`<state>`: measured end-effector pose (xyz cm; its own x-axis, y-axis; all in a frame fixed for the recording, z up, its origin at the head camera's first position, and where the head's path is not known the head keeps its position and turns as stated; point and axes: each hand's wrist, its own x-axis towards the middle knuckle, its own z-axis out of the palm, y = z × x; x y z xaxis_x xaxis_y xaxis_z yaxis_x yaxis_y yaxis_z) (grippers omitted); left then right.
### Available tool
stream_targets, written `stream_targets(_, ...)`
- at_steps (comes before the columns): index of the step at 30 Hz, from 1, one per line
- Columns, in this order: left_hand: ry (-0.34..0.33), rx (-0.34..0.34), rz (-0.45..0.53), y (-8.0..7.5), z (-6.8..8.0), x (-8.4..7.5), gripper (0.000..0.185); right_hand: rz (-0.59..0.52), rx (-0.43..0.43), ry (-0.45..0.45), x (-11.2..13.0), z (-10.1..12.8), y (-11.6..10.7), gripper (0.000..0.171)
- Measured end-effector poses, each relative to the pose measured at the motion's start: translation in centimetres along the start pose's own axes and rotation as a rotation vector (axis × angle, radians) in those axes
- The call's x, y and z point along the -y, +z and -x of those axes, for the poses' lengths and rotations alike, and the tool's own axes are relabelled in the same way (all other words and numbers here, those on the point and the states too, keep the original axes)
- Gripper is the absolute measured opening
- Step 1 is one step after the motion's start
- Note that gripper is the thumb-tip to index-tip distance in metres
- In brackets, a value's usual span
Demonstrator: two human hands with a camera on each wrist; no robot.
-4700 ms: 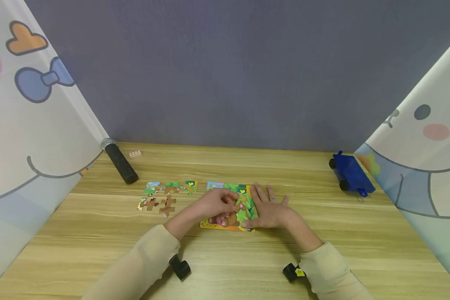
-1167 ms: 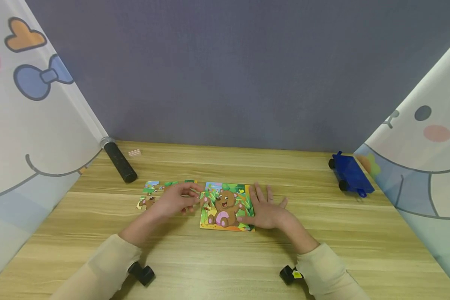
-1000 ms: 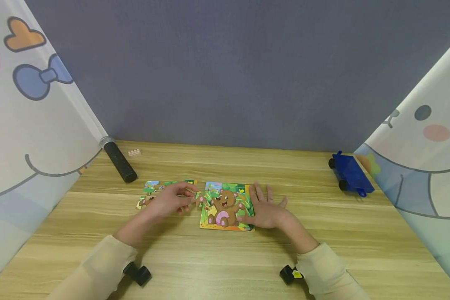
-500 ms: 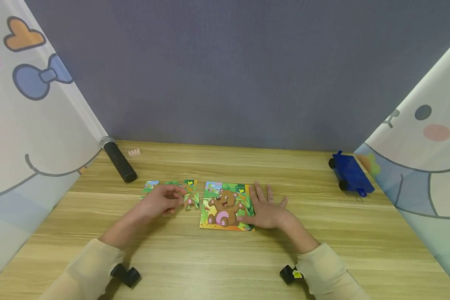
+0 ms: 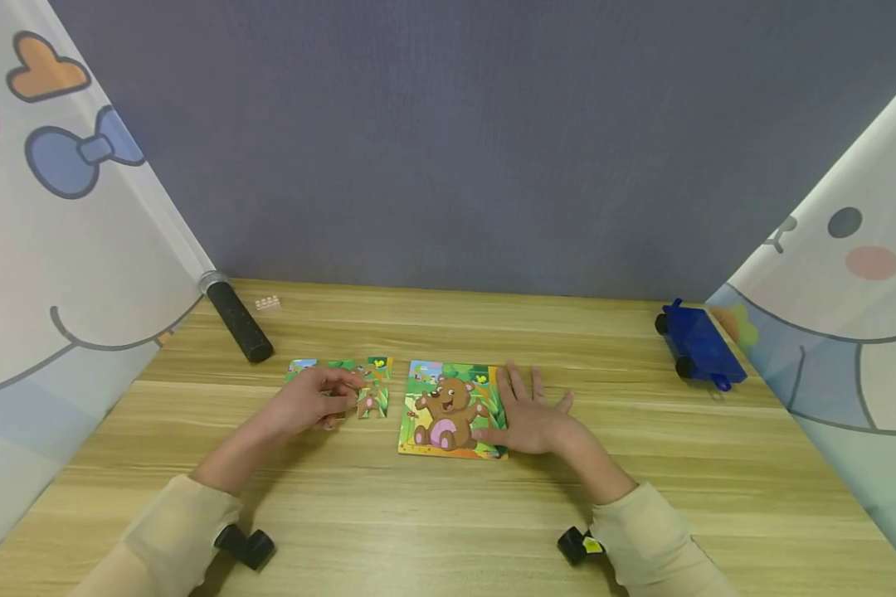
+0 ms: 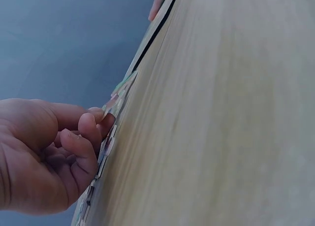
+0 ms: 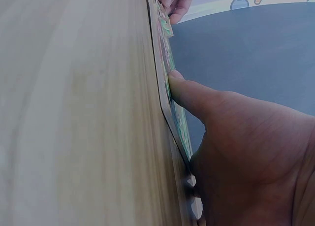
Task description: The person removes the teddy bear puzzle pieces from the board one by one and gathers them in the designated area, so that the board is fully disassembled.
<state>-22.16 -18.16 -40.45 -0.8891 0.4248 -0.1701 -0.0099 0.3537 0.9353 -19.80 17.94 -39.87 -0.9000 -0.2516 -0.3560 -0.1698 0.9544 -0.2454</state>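
Your left hand (image 5: 309, 404), left of centre in the frame, pinches 1 puzzle piece (image 5: 373, 402) in curled fingers. Your right hand (image 5: 532, 419) lies flat, fingers spread, its thumb on the bear puzzle board (image 5: 448, 410) at centre.

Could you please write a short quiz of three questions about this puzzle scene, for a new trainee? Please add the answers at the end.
1. True or false: the right hand lies flat with straight fingers on the right edge of the puzzle board.
2. What does the left hand pinch?
A. the black tube
B. a puzzle piece
C. the blue toy car
3. Fill in the missing word: the blue toy car stands at the far ___ side of the table.

Key:
1. True.
2. B. The puzzle piece is at the fingertips, left of the board, near the loose pieces; the black tube lies apart.
3. right
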Motion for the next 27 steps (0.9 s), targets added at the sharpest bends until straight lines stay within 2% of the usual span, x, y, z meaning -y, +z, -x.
stream_targets(11,-0.021,-0.035,-0.024,0.1,-0.2,0.0,0.03,-0.002,0.001,0.003,0.0,0.0,0.0,0.115)
stream_targets(20,-0.038,-0.036,0.025,0.2,-0.1,-0.4,0.025,-0.002,0.014,0.002,0.1,0.0,-0.1,0.116)
stream_targets(27,0.03,-0.042,-0.059,1.2,-0.2,-1.2,0.025,-0.001,0.015,0.001,0.0,0.0,0.0,0.115)
